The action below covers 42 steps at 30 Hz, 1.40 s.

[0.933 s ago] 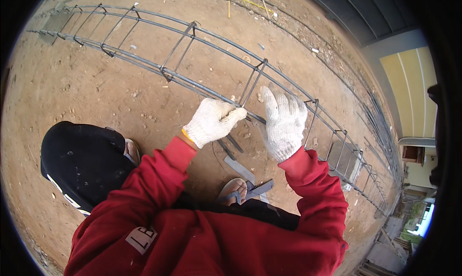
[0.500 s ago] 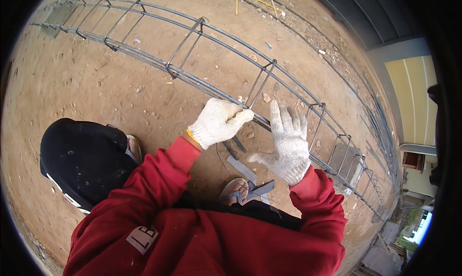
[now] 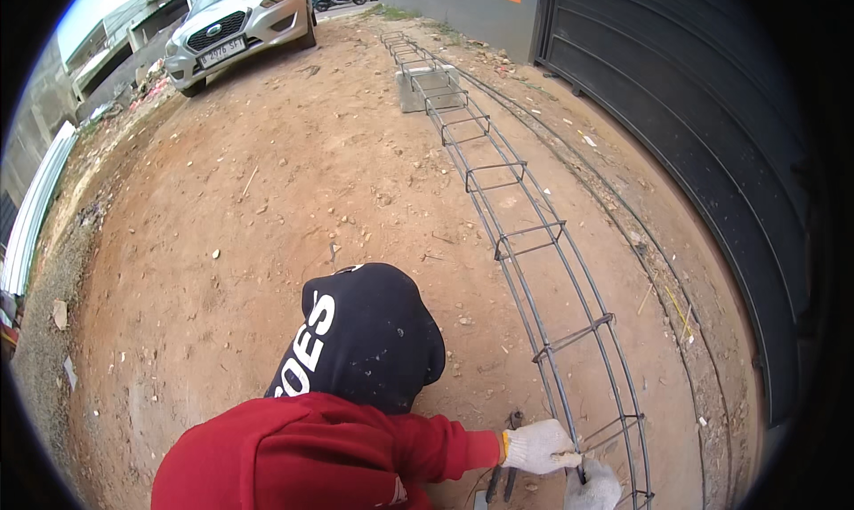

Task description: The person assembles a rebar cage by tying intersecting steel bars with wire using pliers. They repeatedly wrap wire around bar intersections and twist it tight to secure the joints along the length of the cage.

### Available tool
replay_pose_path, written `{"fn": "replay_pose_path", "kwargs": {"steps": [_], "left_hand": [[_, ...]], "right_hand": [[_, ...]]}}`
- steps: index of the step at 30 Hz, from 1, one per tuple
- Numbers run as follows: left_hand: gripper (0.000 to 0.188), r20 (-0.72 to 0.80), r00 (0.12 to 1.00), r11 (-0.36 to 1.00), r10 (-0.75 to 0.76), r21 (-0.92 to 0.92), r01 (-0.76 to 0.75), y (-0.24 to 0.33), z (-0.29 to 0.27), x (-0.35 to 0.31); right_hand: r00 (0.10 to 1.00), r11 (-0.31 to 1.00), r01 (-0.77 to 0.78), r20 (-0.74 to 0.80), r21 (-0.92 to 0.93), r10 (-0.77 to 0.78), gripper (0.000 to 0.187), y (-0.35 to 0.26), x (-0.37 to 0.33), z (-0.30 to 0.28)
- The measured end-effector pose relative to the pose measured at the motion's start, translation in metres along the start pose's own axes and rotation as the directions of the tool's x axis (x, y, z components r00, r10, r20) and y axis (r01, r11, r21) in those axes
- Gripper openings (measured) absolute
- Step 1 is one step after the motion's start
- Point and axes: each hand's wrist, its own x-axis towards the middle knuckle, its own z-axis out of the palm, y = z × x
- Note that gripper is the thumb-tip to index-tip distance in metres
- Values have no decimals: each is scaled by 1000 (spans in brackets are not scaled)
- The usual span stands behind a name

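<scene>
Though it hovered before, right hand [image 3: 596, 489] touches rebar [image 3: 609, 320], beside left hand [image 3: 537, 446]

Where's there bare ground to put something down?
The big dirt patch between the silver car and the dark-clothed knee, left of the steel cage, is mostly bare, just pebbles. It's crowded low down, where the left hand, right hand, steel cage and dark tool sit close together.

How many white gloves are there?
2: one glove on the left hand, at the steel cage; one on the right hand, just below and right of it, reaching the picture's lower edge. No others show.
</scene>
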Motion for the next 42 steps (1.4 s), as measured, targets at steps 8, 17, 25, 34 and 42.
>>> {"fn": "replay_pose_path", "kwargs": {"steps": [8, 17, 25, 34, 42], "left_hand": [[48, -176, 984, 998, 13, -63, -24, -11, 21, 1], [47, -381, 891, 969, 245, 109, -220, -11, 29, 9], [40, -300, 940, 983, 164, 130, -130, -19, 26, 11], [45, -178, 982, 998, -69, -23, 66, -5, 22, 4], [28, -172, 980, 994, 104, 59, -95, -12, 13, 1]], "right_hand": [[845, 741, -363, 535, 565, 6, 15, 63, 23, -36], [687, 789, -370, 716, 490, -122, 19, 22, 77, -9], [734, 804, -257, 650, 536, -198, 18, -4, 110, 6], [860, 641, -203, 448, 740, -245, 19, 58, 46, 9], [975, 960, 189, 74, 207, -208, 16, 52, 40, -7]]}}
